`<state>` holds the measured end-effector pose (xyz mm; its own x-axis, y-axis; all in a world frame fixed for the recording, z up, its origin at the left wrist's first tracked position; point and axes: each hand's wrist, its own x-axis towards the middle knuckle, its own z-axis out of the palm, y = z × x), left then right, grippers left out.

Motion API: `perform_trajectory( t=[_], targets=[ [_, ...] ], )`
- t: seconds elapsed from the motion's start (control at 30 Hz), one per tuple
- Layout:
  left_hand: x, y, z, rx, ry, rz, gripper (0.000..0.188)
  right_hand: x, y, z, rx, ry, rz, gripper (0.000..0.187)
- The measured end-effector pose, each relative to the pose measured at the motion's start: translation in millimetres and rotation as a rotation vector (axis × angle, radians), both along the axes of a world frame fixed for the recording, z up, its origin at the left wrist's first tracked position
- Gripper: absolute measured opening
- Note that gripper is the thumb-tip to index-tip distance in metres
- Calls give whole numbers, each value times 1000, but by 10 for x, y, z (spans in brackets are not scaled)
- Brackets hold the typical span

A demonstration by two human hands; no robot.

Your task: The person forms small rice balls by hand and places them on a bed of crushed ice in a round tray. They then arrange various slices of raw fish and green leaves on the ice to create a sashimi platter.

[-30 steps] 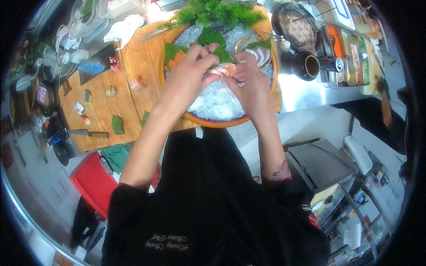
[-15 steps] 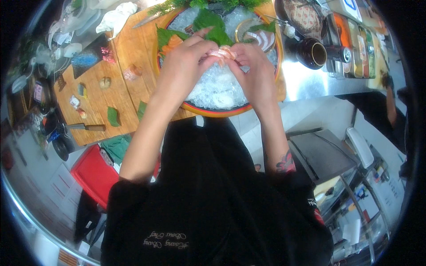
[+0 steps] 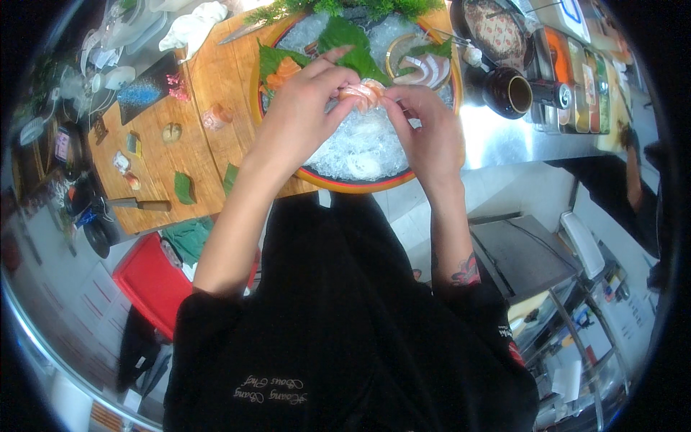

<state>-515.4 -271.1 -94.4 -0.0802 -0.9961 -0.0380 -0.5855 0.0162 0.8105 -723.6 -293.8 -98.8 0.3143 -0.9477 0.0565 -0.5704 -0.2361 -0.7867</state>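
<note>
Pink-and-white fish slices (image 3: 362, 93) lie at the middle of a round bowl (image 3: 360, 186) filled with crushed ice (image 3: 353, 147). My left hand (image 3: 306, 93) pinches their left end between thumb and fingers. With its fingertips, my right hand (image 3: 425, 119) grips the right end. A big green leaf (image 3: 344, 39) stands behind the fish. Orange fish slices (image 3: 282, 73) rest on another leaf at the bowl's left. Pale silvery fish slices (image 3: 430, 70) lie at the right, beside a thin ring. My fingers hide part of the held slices.
On the wooden board (image 3: 209, 158) at the left lie a knife (image 3: 144, 204), a loose leaf (image 3: 183, 189), a pink piece (image 3: 217, 117) and small garnishes. A dark jar (image 3: 507, 92), a can (image 3: 561, 95) and ingredient tubs (image 3: 583, 79) stand at the right. Another person's arm (image 3: 633, 169) shows at far right.
My right hand has shifted slightly right and down, and its fingers have drawn back a little from the fish slices, showing more of them. My left hand has barely moved.
</note>
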Motion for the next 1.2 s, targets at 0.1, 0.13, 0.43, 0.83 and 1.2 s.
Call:
perform_trajectory(
  t=[0.1, 0.13, 0.43, 0.83, 1.2],
  targets=[
    [-6, 3, 2, -15, -23, -3, 21, -153, 67, 112, -4, 9, 30, 15],
    [-6, 7, 5, -13, -41, -5, 21, -279, 119, 182, 0, 40, 47, 16],
    [11, -1, -1, -19, -63, -28, 21, -1079, 720, 529, -89, 732, 144, 21],
    [-19, -4, 40, -36, -82, 8, 19, 10, -34, 125, -92, 104, 109, 20],
    [27, 40, 33, -118, -288, 1, 23, 260, -1, -21, -129, 16, 8, 15]
  ],
)
